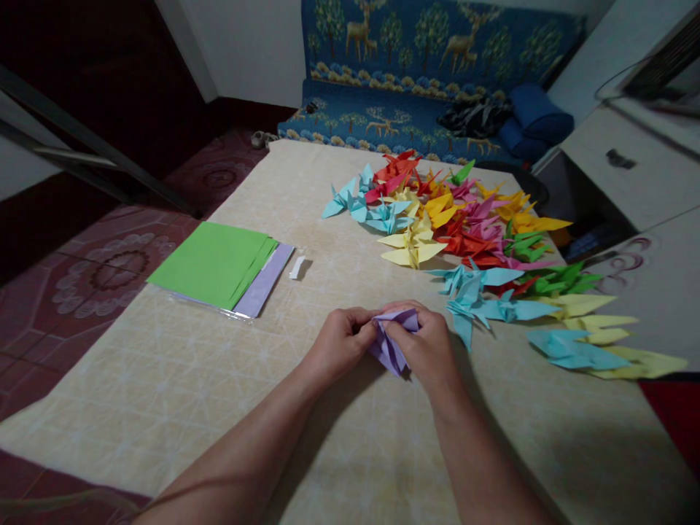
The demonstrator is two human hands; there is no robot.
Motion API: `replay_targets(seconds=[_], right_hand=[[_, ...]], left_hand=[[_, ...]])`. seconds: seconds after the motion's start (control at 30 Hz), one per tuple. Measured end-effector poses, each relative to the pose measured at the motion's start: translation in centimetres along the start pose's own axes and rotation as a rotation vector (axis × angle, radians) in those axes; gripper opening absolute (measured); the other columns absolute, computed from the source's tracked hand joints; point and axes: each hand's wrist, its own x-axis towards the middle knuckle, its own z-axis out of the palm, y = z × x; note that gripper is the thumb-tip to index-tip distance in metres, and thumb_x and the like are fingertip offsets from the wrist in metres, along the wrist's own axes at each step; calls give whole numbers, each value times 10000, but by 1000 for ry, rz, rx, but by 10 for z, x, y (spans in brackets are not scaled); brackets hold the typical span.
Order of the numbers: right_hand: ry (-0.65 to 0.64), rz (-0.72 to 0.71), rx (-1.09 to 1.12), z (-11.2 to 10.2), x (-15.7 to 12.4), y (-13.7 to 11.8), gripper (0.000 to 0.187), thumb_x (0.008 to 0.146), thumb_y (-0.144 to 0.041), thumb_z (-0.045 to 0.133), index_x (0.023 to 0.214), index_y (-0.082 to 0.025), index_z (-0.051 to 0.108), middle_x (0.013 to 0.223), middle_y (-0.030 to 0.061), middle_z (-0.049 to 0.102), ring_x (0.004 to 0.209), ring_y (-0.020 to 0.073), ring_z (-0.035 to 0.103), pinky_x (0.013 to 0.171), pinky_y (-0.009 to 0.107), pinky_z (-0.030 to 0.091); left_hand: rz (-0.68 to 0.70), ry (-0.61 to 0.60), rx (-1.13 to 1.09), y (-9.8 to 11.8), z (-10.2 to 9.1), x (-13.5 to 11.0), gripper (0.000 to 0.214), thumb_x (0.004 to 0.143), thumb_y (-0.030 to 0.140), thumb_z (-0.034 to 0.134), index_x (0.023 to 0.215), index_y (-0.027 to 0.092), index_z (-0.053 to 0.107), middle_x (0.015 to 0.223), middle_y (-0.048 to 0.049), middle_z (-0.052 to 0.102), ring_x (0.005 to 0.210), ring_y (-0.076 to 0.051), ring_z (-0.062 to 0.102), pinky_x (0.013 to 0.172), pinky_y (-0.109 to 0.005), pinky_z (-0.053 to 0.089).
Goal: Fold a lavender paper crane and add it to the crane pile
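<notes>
Stack of green sheets (211, 262) left of my hands, flat and unfolded, lying over purple paper (266, 281); that's stock left. White scrap (297, 267) sits between stack and hands. Left hand (342, 339) pinches one edge of a purple piece (390, 356) above the bench (219, 401); right hand (434, 346) grips the other side, thumb on it. I'd call it part-folded; can't tell the stage, fingers cover it. Beyond and right of my hands: many paper cranes (440, 210), apparently finished, none purple that I see.
</notes>
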Motion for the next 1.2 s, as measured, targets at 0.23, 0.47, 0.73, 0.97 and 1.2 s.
replay_targets(seconds=[0.23, 0.47, 0.73, 0.97, 1.2], right_hand=[[-22, 30, -30, -2, -4, -12, 136, 682, -177, 610, 761, -253, 690, 826, 16, 736, 763, 216, 681, 686, 317, 544], [44, -23, -16, 0, -4, -7, 328, 667, -169, 634, 983, -257, 647, 1011, 33, 698, 923, 226, 658, 812, 357, 538], [244, -305, -14, 4, -15, -24, 38, 801, -244, 617, 774, -217, 614, 1186, 94, 575, 1157, 261, 552, 1023, 444, 419], [199, -420, -89, 3, -20, -31, 253, 758, -175, 628, 1001, -237, 660, 1258, 101, 556, 1212, 281, 525, 1028, 451, 428], [107, -353, -112, 3, -9, -14, 136, 800, -128, 601, 812, -238, 679, 854, 26, 697, 868, 211, 640, 832, 356, 493]], left_hand=[[-27, -30, -11, -2, -1, -1, 434, 741, 99, 508, 1098, 138, 752, 813, -45, 741, 689, -161, 594, 645, -246, 407], [-139, 135, -213, -1, 0, 1, 413, 676, 68, 543, 1018, 102, 772, 875, -91, 765, 704, -160, 627, 687, -256, 450], [-221, 286, -422, -3, -1, 5, 393, 676, 97, 593, 1032, 74, 759, 722, -77, 734, 549, -101, 556, 584, -229, 421], [-202, 316, -447, -2, 0, 4, 345, 669, 104, 625, 982, 71, 766, 820, -111, 755, 595, -118, 598, 594, -235, 445], [-179, 257, -387, 1, 0, 3, 236, 643, 86, 661, 843, 86, 787, 702, -68, 728, 564, -103, 571, 578, -220, 422]])
